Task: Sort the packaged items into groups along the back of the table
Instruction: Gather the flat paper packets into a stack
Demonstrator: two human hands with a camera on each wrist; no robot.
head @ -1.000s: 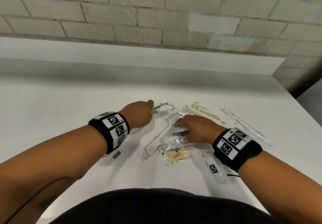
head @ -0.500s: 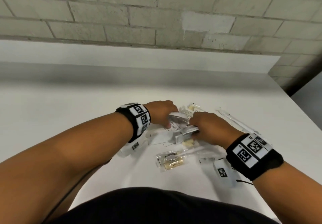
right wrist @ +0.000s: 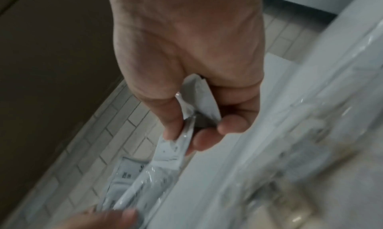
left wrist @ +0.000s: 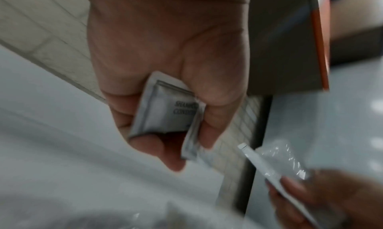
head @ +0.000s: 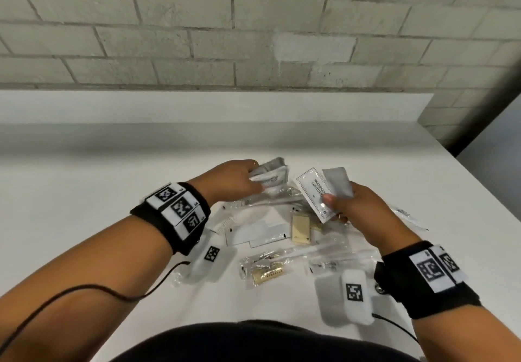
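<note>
My left hand (head: 239, 178) is raised above the pile and grips white shampoo sachets (head: 270, 177); the left wrist view shows its fingers curled round a sachet (left wrist: 165, 111) with printed text. My right hand (head: 355, 206) pinches two more sachets (head: 315, 195) fanned upward, thumb on the printed one; in the right wrist view those sachets (right wrist: 176, 144) sit between thumb and fingers. Below both hands the rest of the packaged items lie loose on the white table (head: 84, 192): flat white packets (head: 256, 233), a beige soap bar (head: 300, 229) and a clear bag with a gold item (head: 266, 273).
Clear-wrapped long items (head: 406, 215) lie to the right of the pile. The back strip of the table (head: 197, 142) runs along a brick wall (head: 225, 37). The table's right edge (head: 479, 181) drops off near my right hand. A cable (head: 84, 291) trails from my left wrist.
Both hands have risen from the pile, each now holding sachets. The left hand came in from the left and took sachets; the right lifted two and fanned them.
</note>
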